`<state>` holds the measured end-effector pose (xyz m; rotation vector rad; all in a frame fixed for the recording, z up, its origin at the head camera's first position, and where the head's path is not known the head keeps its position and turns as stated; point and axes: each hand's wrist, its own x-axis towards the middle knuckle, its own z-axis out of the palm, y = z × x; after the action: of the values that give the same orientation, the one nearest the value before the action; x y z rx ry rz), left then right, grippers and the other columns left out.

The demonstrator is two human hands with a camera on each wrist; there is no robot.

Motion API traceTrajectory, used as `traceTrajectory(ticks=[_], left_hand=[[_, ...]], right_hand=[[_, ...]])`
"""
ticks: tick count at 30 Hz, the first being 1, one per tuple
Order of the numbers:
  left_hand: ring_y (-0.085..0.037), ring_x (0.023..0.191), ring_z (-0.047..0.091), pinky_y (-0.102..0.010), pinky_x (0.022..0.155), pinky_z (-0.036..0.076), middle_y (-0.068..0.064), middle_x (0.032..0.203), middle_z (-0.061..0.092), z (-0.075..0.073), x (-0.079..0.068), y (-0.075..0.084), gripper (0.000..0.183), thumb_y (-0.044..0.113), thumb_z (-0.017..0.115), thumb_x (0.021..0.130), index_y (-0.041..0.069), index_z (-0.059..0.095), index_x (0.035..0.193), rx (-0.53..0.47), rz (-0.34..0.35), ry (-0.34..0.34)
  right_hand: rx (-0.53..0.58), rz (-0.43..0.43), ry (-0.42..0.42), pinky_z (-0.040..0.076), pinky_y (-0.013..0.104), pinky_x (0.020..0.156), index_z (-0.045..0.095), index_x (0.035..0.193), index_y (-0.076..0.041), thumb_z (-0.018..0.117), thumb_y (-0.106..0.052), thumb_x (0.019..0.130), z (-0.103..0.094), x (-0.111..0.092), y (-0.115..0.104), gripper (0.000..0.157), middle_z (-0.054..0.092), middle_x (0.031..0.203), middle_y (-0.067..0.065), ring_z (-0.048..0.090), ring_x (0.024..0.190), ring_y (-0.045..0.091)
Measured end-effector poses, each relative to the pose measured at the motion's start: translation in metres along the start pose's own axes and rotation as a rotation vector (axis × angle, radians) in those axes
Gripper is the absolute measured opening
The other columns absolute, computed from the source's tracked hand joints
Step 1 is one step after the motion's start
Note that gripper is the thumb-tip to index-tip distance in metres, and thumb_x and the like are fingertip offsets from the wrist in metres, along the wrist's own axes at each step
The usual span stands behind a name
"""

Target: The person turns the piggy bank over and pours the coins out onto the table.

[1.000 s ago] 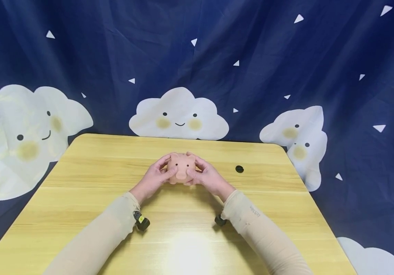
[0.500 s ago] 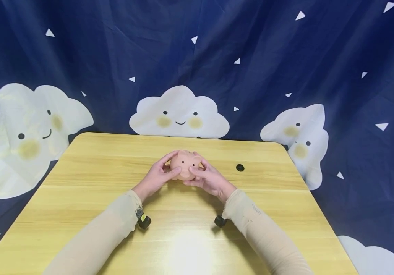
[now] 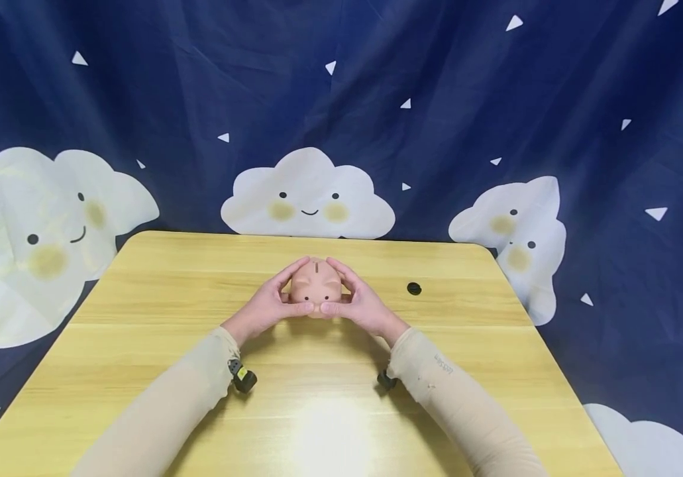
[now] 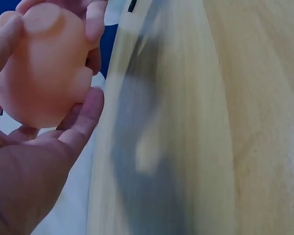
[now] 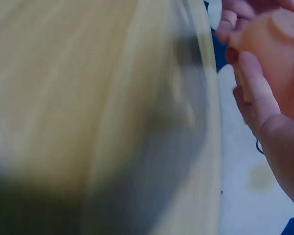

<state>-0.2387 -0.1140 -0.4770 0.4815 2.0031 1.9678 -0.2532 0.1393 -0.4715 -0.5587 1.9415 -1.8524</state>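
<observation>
A pink piggy bank (image 3: 316,281) is between my two hands over the far half of the table, its face tilted down and the coin slot on its back showing. My left hand (image 3: 268,303) grips its left side, thumb across the front by the snout. On the other side my right hand (image 3: 366,306) holds it the same way, its thumb almost meeting the left one. From the left wrist the piggy bank's rounded side and snout (image 4: 43,19) show, with fingers curled under a foot. In the right wrist view the fingers (image 5: 257,83) lie along its body.
A small round black object (image 3: 414,289) lies on the wooden table (image 3: 317,371) to the right of my hands. Behind the table's far edge hangs a dark blue curtain (image 3: 365,119) with printed clouds. Black wrist cameras (image 3: 244,379) hang below the sleeves.
The piggy bank turned slightly to the right and rose a little, then straightened and tipped forward, so its slot now faces me. Both thumbs have come closer together at its snout.
</observation>
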Motion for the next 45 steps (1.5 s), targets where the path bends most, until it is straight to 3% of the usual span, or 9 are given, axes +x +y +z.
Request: traceTrajectory(ticks=[4,9,15,25,31,34,38,40,45], left_hand=[[-0.037,0.127,0.070,-0.037,0.101,0.063,0.000,0.178,0.024,-0.002,0.000,-0.001,0.104,0.007,0.089,0.086,0.044,0.034,0.166,-0.007,-0.017,0.005],[-0.037,0.127,0.068,-0.051,0.099,0.064,-0.001,0.178,0.024,-0.002,0.000,-0.001,0.106,0.004,0.090,0.084,0.043,0.034,0.166,-0.021,-0.049,-0.001],[-0.037,0.130,0.065,-0.039,0.101,0.063,-0.006,0.176,0.027,-0.002,0.001,0.000,0.107,0.005,0.091,0.083,0.044,0.035,0.165,0.031,-0.028,0.013],[-0.034,0.122,0.069,-0.041,0.098,0.065,-0.008,0.174,0.030,0.000,0.003,0.000,0.107,0.007,0.091,0.083,0.048,0.035,0.164,0.106,0.000,0.042],[-0.040,0.134,0.064,-0.040,0.105,0.061,-0.014,0.175,0.027,-0.001,0.003,-0.007,0.106,0.011,0.091,0.084,0.043,0.033,0.167,0.089,-0.034,0.041],[-0.037,0.138,0.061,-0.039,0.106,0.061,-0.013,0.175,0.026,-0.004,0.005,-0.010,0.107,0.010,0.090,0.084,0.040,0.031,0.168,0.048,-0.084,0.028],[-0.033,0.125,0.066,-0.043,0.099,0.064,-0.018,0.172,0.028,-0.010,0.011,-0.001,0.099,0.004,0.080,0.090,0.036,0.029,0.170,-0.049,-0.158,-0.014],[-0.033,0.117,0.069,-0.047,0.095,0.066,-0.018,0.170,0.029,-0.011,0.013,0.008,0.096,0.000,0.075,0.090,0.035,0.031,0.169,-0.080,-0.150,-0.019],[-0.034,0.125,0.066,-0.040,0.092,0.066,-0.012,0.173,0.028,-0.007,0.007,0.029,0.098,0.005,0.084,0.088,0.039,0.036,0.167,0.052,-0.006,0.025]], right_hand=[[-0.057,0.008,-0.037,0.064,0.042,0.099,0.030,0.167,-0.043,0.085,-0.012,0.092,-0.002,0.001,-0.002,0.099,0.034,0.172,0.008,0.067,0.130,0.039],[-0.078,0.023,-0.045,0.063,0.040,0.101,0.027,0.168,-0.042,0.084,-0.012,0.092,0.000,0.000,-0.003,0.099,0.032,0.173,0.008,0.065,0.132,0.039],[-0.112,-0.002,0.025,0.062,0.037,0.101,0.026,0.169,-0.039,0.083,-0.012,0.089,0.009,0.001,0.000,0.102,0.034,0.172,0.003,0.066,0.132,0.038],[-0.165,-0.044,0.118,0.063,0.037,0.101,0.035,0.163,-0.048,0.081,-0.008,0.085,0.017,0.005,0.005,0.099,0.039,0.169,-0.002,0.068,0.128,0.037],[-0.180,0.025,0.086,0.061,0.037,0.101,0.034,0.164,-0.047,0.082,-0.015,0.086,0.012,0.006,0.008,0.096,0.042,0.166,0.006,0.070,0.125,0.035],[-0.109,0.094,0.058,0.063,0.039,0.100,0.033,0.166,-0.042,0.081,-0.013,0.088,0.009,0.008,0.008,0.096,0.041,0.165,0.013,0.069,0.126,0.032],[0.015,0.165,0.051,0.067,0.045,0.094,0.034,0.165,-0.042,0.077,-0.010,0.090,0.008,0.013,-0.001,0.092,0.039,0.163,0.021,0.073,0.111,0.031],[0.029,0.141,0.068,0.067,0.047,0.092,0.035,0.165,-0.042,0.077,-0.010,0.090,0.008,0.014,-0.009,0.091,0.039,0.163,0.021,0.074,0.107,0.032],[-0.121,-0.040,0.129,0.067,0.042,0.093,0.031,0.168,-0.037,0.080,-0.011,0.088,0.013,0.006,-0.023,0.097,0.037,0.170,0.010,0.068,0.125,0.035]])
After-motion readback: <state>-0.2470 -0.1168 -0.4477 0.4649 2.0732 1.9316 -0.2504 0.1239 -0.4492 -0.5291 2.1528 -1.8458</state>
